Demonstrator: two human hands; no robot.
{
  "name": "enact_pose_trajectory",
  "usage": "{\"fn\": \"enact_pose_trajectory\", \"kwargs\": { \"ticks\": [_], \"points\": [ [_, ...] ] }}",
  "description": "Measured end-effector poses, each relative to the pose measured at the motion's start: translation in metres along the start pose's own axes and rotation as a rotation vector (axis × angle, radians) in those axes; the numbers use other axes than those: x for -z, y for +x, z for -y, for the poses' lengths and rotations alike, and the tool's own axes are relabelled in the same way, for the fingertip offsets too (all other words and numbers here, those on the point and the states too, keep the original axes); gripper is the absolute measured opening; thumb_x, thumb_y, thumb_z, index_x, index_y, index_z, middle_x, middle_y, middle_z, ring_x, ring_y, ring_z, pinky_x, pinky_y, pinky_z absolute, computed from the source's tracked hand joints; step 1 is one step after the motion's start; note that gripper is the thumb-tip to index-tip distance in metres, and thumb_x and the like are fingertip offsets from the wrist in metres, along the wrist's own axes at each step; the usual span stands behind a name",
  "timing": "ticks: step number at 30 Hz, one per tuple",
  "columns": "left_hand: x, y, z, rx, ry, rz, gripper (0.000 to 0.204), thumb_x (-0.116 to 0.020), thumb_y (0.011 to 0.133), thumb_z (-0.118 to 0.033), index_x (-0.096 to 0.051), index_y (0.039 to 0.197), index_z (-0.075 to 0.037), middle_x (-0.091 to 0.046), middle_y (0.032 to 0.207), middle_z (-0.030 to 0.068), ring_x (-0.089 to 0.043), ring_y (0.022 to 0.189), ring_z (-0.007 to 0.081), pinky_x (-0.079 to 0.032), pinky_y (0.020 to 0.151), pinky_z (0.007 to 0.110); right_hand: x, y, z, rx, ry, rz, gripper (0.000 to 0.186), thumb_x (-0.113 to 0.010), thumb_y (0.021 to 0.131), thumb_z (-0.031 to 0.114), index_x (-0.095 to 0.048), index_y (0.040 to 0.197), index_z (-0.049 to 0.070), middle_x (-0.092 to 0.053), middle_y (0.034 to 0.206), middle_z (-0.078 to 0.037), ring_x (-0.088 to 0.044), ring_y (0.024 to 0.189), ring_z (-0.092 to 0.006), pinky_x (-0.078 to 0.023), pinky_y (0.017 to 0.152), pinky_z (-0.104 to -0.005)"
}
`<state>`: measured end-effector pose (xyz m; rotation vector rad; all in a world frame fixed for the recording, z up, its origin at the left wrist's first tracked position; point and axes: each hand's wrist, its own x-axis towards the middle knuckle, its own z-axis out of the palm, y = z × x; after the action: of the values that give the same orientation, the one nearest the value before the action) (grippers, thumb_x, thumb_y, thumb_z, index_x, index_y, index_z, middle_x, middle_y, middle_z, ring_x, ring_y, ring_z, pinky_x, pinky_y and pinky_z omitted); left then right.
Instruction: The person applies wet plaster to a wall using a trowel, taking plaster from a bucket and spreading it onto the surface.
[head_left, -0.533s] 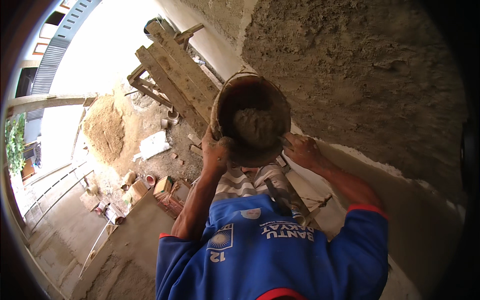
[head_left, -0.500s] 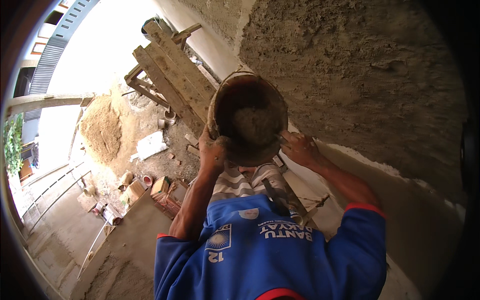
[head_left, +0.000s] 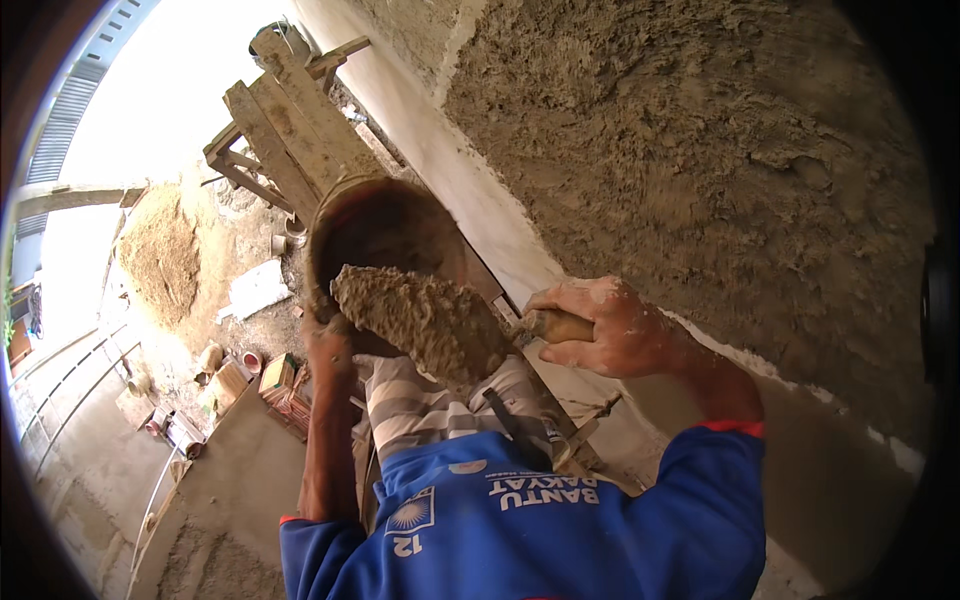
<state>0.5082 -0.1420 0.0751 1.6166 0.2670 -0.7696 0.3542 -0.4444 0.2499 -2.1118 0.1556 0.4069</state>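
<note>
My left hand grips the near left rim of a dark, round bucket, tilted so that its inside shows. My right hand is closed around the wooden handle of a trowel. A thick heap of wet grey mortar covers the trowel's blade, which lies over the bucket's near edge and hides part of it. To the right rises a wall coated in rough, wet mortar.
Ahead stands a plank scaffold beside a pale stretch of wall. A sand pile, a white sack and stacked boxes lie on the ground at the left, lower down. A dark bucket sits at the scaffold's far end.
My right hand has left the bucket's rim and come back to the right, with the mortar-loaded trowel now showing above the bucket. The bucket and left hand have shifted left and nearer.
</note>
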Motion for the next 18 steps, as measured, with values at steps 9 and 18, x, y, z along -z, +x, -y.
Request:
{"fn": "enact_pose_trajectory", "kwargs": {
  "ticks": [9, 18],
  "points": [
    [0.041, -0.002, 0.027, -0.006, -0.011, -0.083, 0.06, -0.056, 0.071, 0.002, -0.051, 0.131, 0.003, -0.062, 0.116, 0.0104, -0.06, 0.1, 0.0203, -0.051, 0.089, 0.031, 0.11, -0.057, -0.07, -0.51, -0.37, -1.044, 0.038, -0.061, 0.095, 0.032, -0.063, 0.122, 0.006, -0.067, 0.087, -0.007, -0.061, 0.068, -0.013, -0.053, 0.061, -0.0285],
    [-0.002, -0.029, 0.021, -0.004, 0.137, -0.05, 0.051, -0.061, 0.073, -0.001, -0.056, 0.124, -0.001, -0.064, 0.1, 0.0091, -0.061, 0.087, 0.0191, -0.05, 0.078, 0.032, -0.008, -0.048, -0.044, -0.359, -0.441, -0.166, 0.038, -0.063, 0.084, 0.014, -0.061, 0.122, 0.008, -0.063, 0.095, -0.016, -0.063, 0.085, -0.0254, -0.053, 0.072, -0.0409]
  ]
}}
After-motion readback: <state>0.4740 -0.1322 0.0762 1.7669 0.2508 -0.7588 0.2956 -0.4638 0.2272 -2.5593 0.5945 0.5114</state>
